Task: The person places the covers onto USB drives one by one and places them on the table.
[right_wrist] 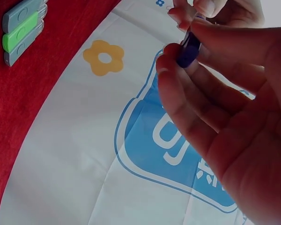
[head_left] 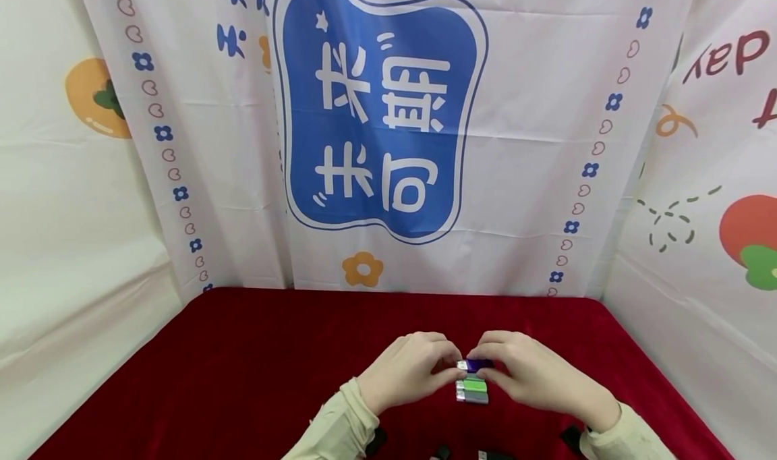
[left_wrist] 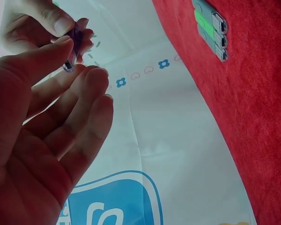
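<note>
A purple USB flash drive [head_left: 481, 364] is held up between both hands, its pale connector end pointing left. My right hand [head_left: 534, 376] pinches the purple body between thumb and fingertips; the right wrist view shows the drive [right_wrist: 189, 50] there. My left hand [head_left: 415, 369] has its thumb and index finger at the connector end, which looks shiny in the left wrist view. Below the hands, a green flash drive [head_left: 473, 385] lies on the table between two grey ones, side by side. In the head view the upper grey one [left_wrist: 203, 7] is partly hidden.
Dark red cloth [head_left: 243, 379] covers the table. Several small black items, among them one with a metal end [head_left: 483, 455], lie along the near edge, partly cut off or behind the sleeves. Printed white curtains [head_left: 522, 210] enclose the back and sides.
</note>
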### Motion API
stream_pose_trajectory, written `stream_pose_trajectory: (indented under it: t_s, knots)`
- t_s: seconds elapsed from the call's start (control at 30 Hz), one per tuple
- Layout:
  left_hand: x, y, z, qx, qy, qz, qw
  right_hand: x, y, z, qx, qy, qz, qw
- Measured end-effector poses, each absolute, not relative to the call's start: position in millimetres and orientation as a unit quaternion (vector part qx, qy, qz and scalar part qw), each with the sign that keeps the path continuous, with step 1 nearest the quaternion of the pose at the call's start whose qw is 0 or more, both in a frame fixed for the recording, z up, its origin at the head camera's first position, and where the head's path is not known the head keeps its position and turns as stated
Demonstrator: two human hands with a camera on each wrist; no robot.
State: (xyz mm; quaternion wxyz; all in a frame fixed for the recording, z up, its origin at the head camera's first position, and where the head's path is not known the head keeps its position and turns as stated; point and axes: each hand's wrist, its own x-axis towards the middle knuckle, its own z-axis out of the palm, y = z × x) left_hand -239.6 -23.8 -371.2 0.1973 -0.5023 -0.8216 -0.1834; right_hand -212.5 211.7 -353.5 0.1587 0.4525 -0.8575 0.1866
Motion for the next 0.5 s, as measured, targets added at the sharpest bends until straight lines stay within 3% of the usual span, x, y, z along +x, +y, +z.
stream_pose_trajectory:
  t_s: [0.3, 0.5]
  knots:
    - [-242.0, -28.6, -366.5, -0.46, -0.858, -0.163, 0.161, -221.2, 208.9, -369.1, 0.417, -0.895, 0.143, 0.062]
    - [-241.1, -30.7, -368.6, -0.435, -0.87, -0.162, 0.164, -226.7, 199.5, -393.2, 0.424, -0.899, 0.104, 0.044]
